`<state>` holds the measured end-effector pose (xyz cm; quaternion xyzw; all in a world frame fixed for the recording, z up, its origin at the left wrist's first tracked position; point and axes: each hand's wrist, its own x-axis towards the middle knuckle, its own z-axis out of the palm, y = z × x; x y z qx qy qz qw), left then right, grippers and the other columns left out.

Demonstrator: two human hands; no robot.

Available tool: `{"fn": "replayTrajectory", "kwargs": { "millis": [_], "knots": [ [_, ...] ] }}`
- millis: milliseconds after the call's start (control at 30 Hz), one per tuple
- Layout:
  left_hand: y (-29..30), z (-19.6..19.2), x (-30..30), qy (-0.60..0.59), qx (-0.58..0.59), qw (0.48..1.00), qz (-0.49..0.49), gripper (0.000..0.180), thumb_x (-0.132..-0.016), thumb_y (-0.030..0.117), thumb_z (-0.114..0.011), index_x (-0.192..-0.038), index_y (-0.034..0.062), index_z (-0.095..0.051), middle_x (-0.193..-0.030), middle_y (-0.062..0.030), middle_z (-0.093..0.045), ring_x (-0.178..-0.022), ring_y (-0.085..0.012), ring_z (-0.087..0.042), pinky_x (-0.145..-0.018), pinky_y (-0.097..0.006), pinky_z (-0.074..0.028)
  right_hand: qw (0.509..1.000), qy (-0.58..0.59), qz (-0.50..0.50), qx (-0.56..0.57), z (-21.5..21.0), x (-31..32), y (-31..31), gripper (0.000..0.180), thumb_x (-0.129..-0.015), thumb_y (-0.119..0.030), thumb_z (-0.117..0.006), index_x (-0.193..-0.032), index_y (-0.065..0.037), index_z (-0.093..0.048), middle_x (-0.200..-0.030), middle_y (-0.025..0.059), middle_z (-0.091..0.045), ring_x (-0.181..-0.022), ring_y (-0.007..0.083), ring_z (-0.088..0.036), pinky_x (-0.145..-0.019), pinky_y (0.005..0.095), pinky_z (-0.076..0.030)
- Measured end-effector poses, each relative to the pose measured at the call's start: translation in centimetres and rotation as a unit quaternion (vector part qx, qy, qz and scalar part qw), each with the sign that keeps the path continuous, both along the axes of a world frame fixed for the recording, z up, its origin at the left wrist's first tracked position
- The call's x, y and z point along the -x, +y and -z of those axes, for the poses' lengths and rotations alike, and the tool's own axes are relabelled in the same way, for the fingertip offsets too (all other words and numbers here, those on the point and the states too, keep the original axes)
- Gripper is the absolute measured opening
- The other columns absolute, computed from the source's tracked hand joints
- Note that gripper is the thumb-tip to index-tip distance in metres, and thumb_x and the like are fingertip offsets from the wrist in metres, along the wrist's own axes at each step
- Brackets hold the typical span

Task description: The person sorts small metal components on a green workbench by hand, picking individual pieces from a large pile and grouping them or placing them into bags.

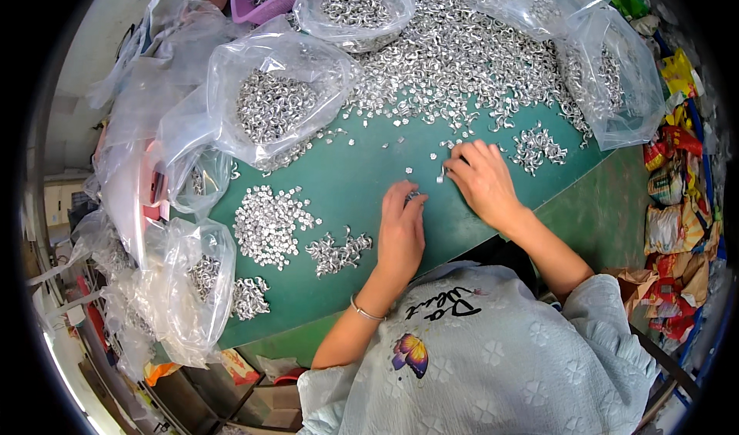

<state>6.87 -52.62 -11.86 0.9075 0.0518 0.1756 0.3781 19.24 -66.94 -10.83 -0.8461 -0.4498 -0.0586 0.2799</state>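
On the near side of the heap (462, 58), the left hand (402, 215) is half closed around a few metal parts (413, 196); the right hand (483, 175), closer to the heap, has its fingers bent, and I cannot tell if it grips the piece (440, 179) at its fingertips. Cubes (269, 223) and hooks (336, 254) lie near and left of the heap. A loose grasp could, I think, drop a part, or a wide right-hand sweep could scatter the small pile (539, 148) beside the heap.

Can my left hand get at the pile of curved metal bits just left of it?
Probably yes: only green tabletop shows between the left hand and the pile, though that hand may hold something.
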Motion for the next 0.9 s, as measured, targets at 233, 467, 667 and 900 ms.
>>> {"fn": "replayTrajectory", "kwargs": {
  "millis": [233,467,667,900],
  "knots": [
    [-1.7,-1.1,0.2,0.016,0.028,0.999,-0.024,0.042,-0.075,0.001,-0.072,-0.114,0.0027,-0.057,-0.118,-0.0134,-0.053,-0.114,-0.0348,-0.049,-0.097,-0.043,-0.040,0.997,0.051,-0.039,-0.042,-0.9,-0.1,-0.6,0.022,-0.078,-0.006,-0.068,-0.099,-0.004,-0.065,-0.100,0.0072,-0.056,-0.092,0.0265,-0.053,-0.077,0.0377,-0.043],
    [-0.8,-0.4,1.2,0.044,-0.038,0.996,-0.061,0.031,-0.075,0.003,-0.073,-0.104,0.0037,-0.061,-0.115,-0.0135,-0.054,-0.111,-0.0335,-0.050,-0.094,-0.044,-0.039,0.990,0.088,-0.109,-0.006,-0.5,0.2,-1.4,0.017,-0.078,-0.004,-0.067,-0.095,-0.004,-0.064,-0.096,0.0081,-0.055,-0.086,0.0275,-0.054,-0.077,0.0383,-0.045],
    [-0.9,-0.9,2.7,0.042,0.007,0.998,-0.040,0.026,-0.079,-0.004,-0.065,-0.105,-0.0014,-0.059,-0.115,-0.0167,-0.053,-0.107,-0.0365,-0.051,-0.090,-0.043,-0.044,0.995,0.063,-0.072,0.009,-0.3,2.2,-1.3,0.014,-0.075,-0.005,-0.067,-0.088,-0.003,-0.060,-0.084,0.0089,-0.051,-0.081,0.0278,-0.054,-0.070,0.0392,-0.044],
    [-1.3,-0.7,4.1,0.038,0.039,0.998,-0.030,0.038,-0.080,-0.005,-0.063,-0.116,-0.0034,-0.054,-0.121,-0.0201,-0.051,-0.111,-0.0387,-0.050,-0.093,-0.043,-0.044,0.992,0.098,-0.081,-0.024,-1.8,4.1,-0.1,0.014,-0.074,-0.005,-0.067,-0.085,-0.005,-0.058,-0.082,0.0086,-0.051,-0.081,0.0274,-0.054,-0.070,0.0380,-0.044]
  ]
}}
